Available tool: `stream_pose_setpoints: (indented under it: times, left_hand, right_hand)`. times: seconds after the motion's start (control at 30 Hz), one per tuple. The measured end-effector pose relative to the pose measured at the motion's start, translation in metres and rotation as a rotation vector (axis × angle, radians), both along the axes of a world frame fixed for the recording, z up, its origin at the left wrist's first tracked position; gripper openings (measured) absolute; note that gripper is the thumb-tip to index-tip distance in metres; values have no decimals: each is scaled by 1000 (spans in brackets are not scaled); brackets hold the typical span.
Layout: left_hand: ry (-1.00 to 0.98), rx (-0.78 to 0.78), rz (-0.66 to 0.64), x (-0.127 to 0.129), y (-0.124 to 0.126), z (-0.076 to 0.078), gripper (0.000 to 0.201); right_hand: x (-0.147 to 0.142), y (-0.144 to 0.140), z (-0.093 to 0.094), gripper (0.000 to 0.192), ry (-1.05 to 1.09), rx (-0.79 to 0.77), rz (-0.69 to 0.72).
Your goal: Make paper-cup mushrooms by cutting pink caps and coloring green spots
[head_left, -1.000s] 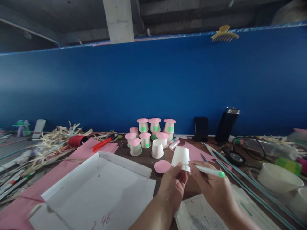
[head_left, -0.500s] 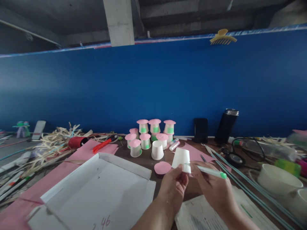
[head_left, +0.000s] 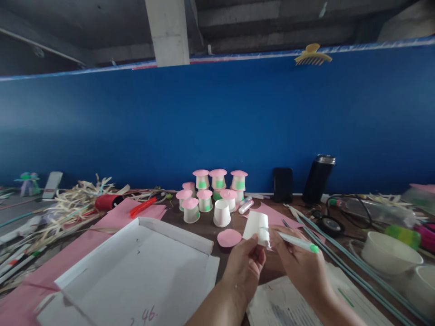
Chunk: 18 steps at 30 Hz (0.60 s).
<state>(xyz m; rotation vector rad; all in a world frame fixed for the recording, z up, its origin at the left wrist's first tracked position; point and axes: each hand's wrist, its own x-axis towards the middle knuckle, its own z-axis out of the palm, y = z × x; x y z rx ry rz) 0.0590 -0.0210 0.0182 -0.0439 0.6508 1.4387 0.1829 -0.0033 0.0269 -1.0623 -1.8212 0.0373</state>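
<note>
My left hand (head_left: 245, 261) is closed around the lower end of a white paper cup (head_left: 255, 225), held tilted on its side above the table. In my right hand (head_left: 302, 265) is a white marker (head_left: 295, 241) with a green end, gripped like a pen, its writing end towards the cup. Whether the tip touches the cup I cannot tell. Left of the cup lies a pink paper disc (head_left: 229, 237). Behind it an upside-down plain white cup (head_left: 222, 213) stands beside several cups topped with pink discs and marked with green patches (head_left: 218, 179).
A white box lid (head_left: 136, 267) lies at the left on pink paper (head_left: 50, 271). Red-handled scissors (head_left: 144, 207) and pale strips (head_left: 88, 199) are behind it. A black flask (head_left: 317, 181), a phone (head_left: 283, 185), blue-green strips (head_left: 340, 253) and white bowls (head_left: 390, 253) are at the right.
The view has shifted very slightly. My right hand and the marker have moved a little against the cup; both hands keep their holds.
</note>
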Motion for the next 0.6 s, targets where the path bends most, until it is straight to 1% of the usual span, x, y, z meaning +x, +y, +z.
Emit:
stream_pose_setpoints:
  times: [0.1, 0.23, 0.47, 0.6]
  left_hand:
    - [0, 18, -1, 0, 1, -2, 7]
    - [0, 24, -2, 0, 0, -3, 7]
    - [11, 23, -13, 0, -1, -1, 6]
    - [24, 15, -12, 1, 1, -3, 7]
  right_hand:
    - [0, -1, 3, 26, 3, -30, -15]
    - [0, -3, 4, 27, 15, -83, 4]
    - [3, 1, -2, 26, 45, -58, -11]
    - [3, 1, -1, 27, 39, -109, -1]
